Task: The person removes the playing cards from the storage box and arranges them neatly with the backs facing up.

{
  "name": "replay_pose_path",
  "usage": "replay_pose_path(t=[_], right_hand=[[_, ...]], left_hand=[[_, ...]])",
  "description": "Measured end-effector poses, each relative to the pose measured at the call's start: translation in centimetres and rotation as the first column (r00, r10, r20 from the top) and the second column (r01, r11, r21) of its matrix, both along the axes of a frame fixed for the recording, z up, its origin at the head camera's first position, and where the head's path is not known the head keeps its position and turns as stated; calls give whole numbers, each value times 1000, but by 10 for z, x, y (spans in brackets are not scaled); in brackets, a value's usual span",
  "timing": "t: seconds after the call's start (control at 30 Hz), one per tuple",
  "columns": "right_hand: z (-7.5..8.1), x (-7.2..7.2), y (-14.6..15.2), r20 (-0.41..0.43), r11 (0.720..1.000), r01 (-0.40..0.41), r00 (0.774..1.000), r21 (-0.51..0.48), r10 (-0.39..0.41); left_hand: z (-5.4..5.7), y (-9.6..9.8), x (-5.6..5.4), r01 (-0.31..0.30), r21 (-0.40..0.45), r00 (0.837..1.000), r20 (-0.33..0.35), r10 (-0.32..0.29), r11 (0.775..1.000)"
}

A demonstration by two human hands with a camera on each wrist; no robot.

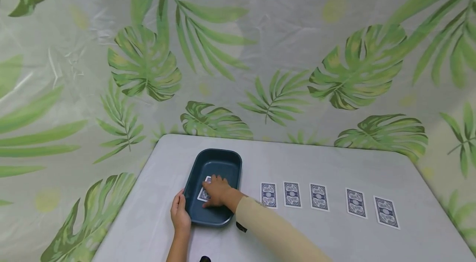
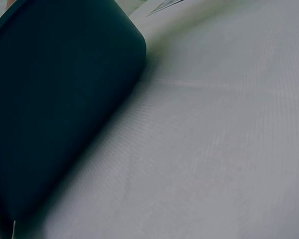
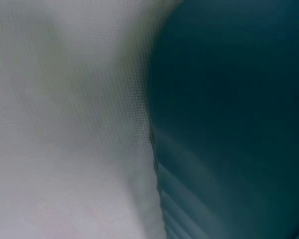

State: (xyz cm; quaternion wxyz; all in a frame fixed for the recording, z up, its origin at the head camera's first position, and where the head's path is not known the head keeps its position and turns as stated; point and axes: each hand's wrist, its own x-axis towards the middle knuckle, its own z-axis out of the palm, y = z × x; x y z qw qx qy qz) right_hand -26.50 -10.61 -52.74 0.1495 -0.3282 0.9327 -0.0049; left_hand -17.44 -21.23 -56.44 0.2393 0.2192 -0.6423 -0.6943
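Note:
A dark teal rectangular tray [image 1: 194, 171] sits on the left part of the table. My left hand [image 1: 181, 214] holds it by its left side, near the front corner. My right hand [image 1: 220, 191] reaches over the right rim into the tray, fingers spread above a playing card [image 1: 203, 195]. That card shows a blue patterned back with a white border, and the hand partly covers it. Whether the fingertips touch the card is hard to tell. Tray wall [image 2: 65, 99] fills the left of the left wrist view; the right wrist view shows tray wall [image 3: 229, 124] too, with neither hand's grasp visible.
Right of the tray, several face-down playing cards [image 1: 292, 194] lie in a spaced row on the white tabletop [image 1: 297, 237]. A small black object [image 1: 241, 227] shows beside the right sleeve, another dark one [image 1: 205, 258] at the bottom edge. Leaf-patterned sheeting [image 1: 282, 47] hangs behind.

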Motion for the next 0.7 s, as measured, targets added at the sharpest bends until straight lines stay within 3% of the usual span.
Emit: replay_pose_path(t=[0.43,0.53,0.7], right_hand=[[-3,4,0,-45,998,1,999,-56,-3],[-3,4,0,-41,998,5,999,-64,-8],[-3,5,-1,-38,998,4,999,-66,-7]], left_hand=[[2,0,1,-9,-33,1000,-21,8,999],[9,2,3,-7,-25,1000,-24,6,1000],[6,2,2,-13,-23,1000,-23,12,1000]])
